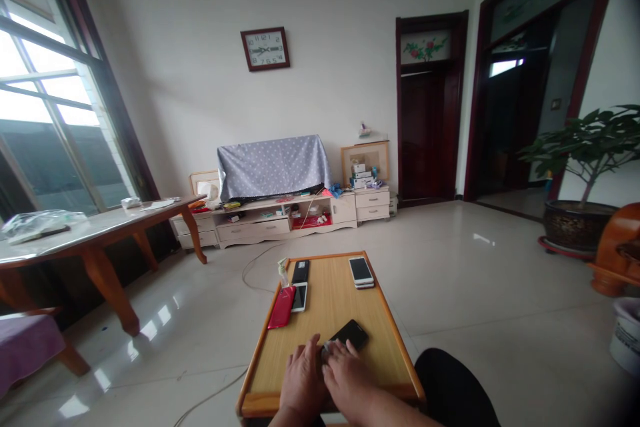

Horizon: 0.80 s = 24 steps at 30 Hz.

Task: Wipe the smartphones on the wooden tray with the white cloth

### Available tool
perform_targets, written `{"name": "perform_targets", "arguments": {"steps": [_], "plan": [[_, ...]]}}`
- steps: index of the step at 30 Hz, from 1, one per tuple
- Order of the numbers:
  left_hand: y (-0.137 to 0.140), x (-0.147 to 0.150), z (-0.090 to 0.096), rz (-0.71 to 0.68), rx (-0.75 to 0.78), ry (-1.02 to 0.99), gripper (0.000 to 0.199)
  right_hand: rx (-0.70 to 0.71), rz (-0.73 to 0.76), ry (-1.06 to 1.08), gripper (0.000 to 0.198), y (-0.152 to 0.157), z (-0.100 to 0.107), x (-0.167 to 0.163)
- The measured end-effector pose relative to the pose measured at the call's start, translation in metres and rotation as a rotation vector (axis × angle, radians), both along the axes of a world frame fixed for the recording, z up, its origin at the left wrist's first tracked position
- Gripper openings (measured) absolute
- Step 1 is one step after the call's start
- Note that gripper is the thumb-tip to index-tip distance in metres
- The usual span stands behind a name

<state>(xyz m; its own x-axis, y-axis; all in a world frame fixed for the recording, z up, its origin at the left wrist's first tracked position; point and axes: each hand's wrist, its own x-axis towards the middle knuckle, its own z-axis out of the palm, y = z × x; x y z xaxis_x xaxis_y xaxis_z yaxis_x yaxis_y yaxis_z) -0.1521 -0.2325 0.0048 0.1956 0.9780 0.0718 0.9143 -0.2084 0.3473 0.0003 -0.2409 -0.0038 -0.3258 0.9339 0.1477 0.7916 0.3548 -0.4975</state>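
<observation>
A black smartphone (354, 332) lies slanted on the small wooden table (330, 293), its near left end hidden by my hands. My left hand (303, 379) is at that covered end, with its thumb raised and its fingers bent around the phone's edge. Across the phone's lower part lies my right hand (347, 370), fingers bent and pressing down. Under its fingertips shows a small greyish-white thing (328, 347), perhaps a cloth; its kind is not clear.
On the table's left stand a pump bottle (283, 275), a red phone (282, 307), a white phone (299, 297) and a black phone (301, 271). Stacked white phones (361, 271) lie far right. A dark knee (453, 387) is beside the table; a cable (215, 393) crosses the floor.
</observation>
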Motion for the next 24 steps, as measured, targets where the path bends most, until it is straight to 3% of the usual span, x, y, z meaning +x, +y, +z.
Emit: {"name": "perform_targets", "arguments": {"steps": [4, 11, 16, 19, 24], "plan": [[0.0, 0.0, 0.002, -0.007, -0.005, 0.006, 0.072, -0.003, 0.042, 0.018, 0.049, -0.005, 0.0, 0.002], [-0.001, 0.003, 0.0, 0.013, 0.025, -0.015, 0.08, -0.01, -0.224, -0.056, 0.052, 0.022, 0.007, 0.044], [0.001, 0.003, -0.002, 0.008, 0.029, -0.02, 0.068, 0.015, -0.026, -0.015, 0.051, -0.009, 0.003, 0.017], [0.003, 0.004, 0.0, -0.029, -0.001, 0.014, 0.071, 0.044, 0.052, 0.034, 0.049, -0.023, 0.003, 0.007], [0.001, 0.01, 0.008, 0.008, -0.003, 0.011, 0.067, 0.037, -0.109, -0.005, 0.048, -0.008, 0.001, 0.035]]}}
